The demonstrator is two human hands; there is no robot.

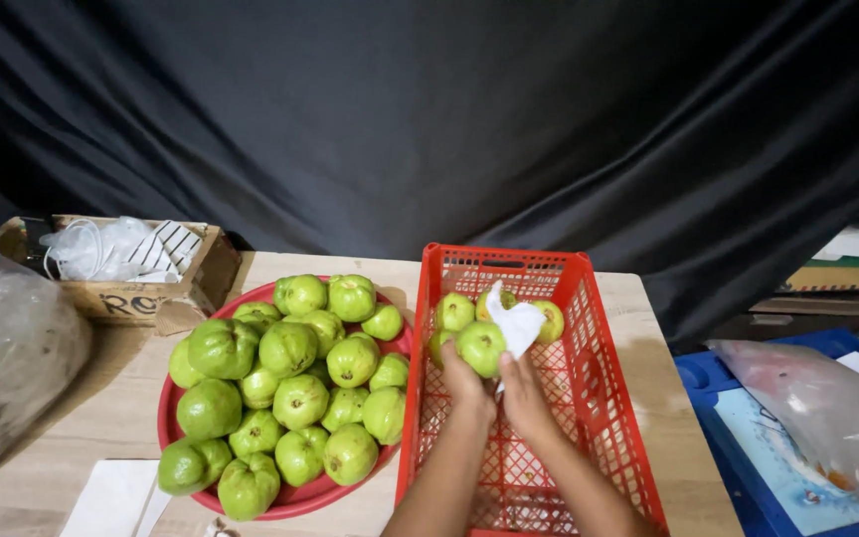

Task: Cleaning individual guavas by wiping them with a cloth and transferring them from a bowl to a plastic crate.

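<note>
I see my left hand (464, 381) clamped on a green guava (481, 347) at frame centre, over the red crate (589, 298). My right hand (523, 390) pinches white tissue (516, 322) just right of it, touching.

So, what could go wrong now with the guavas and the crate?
The guava sits in the left hand while the right hand holds a white cloth; it might slip into the red crate and bruise. The heaped guavas on the red tray could roll off.
</note>
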